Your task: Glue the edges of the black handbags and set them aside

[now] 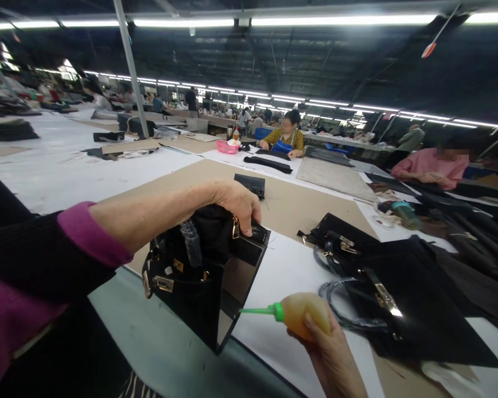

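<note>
I have my left hand [241,203] reaching across from the left, its thumb and fingers clamped on the upper rim of a black, box-shaped handbag with gold-coloured metal fittings [191,315], right beside a gold zipper pull [235,227]. The bag sits tilted at the near edge of a long worktable covered in white paper and tan board [288,265], its pale-lined side panel [237,276] facing right. My right hand [334,345] is wrapped around a soft, translucent squeeze bottle of amber liquid [305,316], thumb along its near side. The bottle's thin green nozzle [257,311] points left, its tip at the lower edge of that panel; from here I cannot tell whether it touches. To the right of the bottle, near it, I see a large black handbag with a plastic-wrapped handle [431,298], and beyond it a smaller black bag [336,229]. A flat black leather piece [249,185] lies on the tan board behind my left hand. Across the table, a person in a yellow patterned top [288,138] sits near a pink plastic basket [228,146], and a person in pink [431,166] leans over dark material at the right.
</note>
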A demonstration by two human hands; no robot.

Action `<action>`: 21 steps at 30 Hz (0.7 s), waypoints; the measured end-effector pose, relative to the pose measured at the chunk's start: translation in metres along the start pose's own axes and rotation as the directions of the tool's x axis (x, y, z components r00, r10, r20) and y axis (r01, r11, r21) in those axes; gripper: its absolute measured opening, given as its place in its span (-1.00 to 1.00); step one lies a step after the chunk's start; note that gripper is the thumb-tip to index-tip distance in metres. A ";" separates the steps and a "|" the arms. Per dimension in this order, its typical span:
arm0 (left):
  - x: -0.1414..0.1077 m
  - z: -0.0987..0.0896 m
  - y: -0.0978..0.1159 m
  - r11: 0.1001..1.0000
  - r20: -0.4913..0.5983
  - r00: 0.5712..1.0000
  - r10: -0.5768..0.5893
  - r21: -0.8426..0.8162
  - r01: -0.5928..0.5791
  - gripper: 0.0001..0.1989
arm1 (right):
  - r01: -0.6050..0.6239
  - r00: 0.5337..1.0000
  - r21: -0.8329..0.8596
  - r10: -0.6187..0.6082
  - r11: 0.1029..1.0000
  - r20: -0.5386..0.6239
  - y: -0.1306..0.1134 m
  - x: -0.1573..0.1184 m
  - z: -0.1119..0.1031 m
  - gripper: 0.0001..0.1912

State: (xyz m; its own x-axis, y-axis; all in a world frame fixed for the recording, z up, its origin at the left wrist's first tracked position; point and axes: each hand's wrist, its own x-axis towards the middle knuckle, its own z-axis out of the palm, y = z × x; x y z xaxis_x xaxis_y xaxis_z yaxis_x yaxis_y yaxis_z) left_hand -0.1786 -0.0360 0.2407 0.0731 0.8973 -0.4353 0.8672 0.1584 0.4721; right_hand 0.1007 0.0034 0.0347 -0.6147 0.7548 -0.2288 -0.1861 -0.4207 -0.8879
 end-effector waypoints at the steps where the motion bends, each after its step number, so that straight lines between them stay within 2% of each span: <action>1: 0.001 -0.001 0.002 0.999 0.017 1.000 0.001 0.041 -0.002 -0.82 | 0.024 1.000 -0.009 -0.024 1.000 -0.003 -0.001 0.004 0.001 -0.46; 3: 0.003 0.002 0.005 0.988 -0.005 1.000 0.012 0.155 -0.011 -0.81 | 0.064 0.998 -0.026 -0.064 0.998 -0.006 -0.002 0.013 0.002 -0.46; 5: 0.005 0.012 0.007 0.955 -0.100 0.994 0.043 0.296 -0.012 -0.81 | 0.094 0.995 -0.040 -0.095 0.995 -0.010 -0.003 0.022 0.001 -0.45; 9: 0.004 0.039 0.013 0.879 -0.242 0.969 0.048 0.470 0.074 -0.82 | 0.135 0.991 -0.070 -0.135 0.988 -0.003 -0.002 0.034 -0.003 -0.48; 13: -0.001 0.054 0.018 0.839 -0.301 0.953 0.026 0.525 0.143 -0.86 | 0.149 0.988 -0.071 -0.147 0.986 0.034 -0.002 0.040 -0.005 -0.48; 21: -0.005 0.067 0.012 0.866 -0.338 0.941 0.010 0.474 0.161 -0.86 | 0.101 0.990 -0.019 -0.098 0.995 0.103 0.002 0.047 0.002 -0.56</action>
State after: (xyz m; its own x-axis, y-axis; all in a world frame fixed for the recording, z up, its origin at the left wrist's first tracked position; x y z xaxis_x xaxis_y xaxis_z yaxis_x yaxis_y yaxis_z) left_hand -0.1352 -0.0658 0.1973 -0.0895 0.9853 -0.1455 0.9959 0.0868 -0.0248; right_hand 0.0698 0.0368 0.0233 -0.6690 0.7367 -0.0984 -0.2320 -0.3327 -0.9140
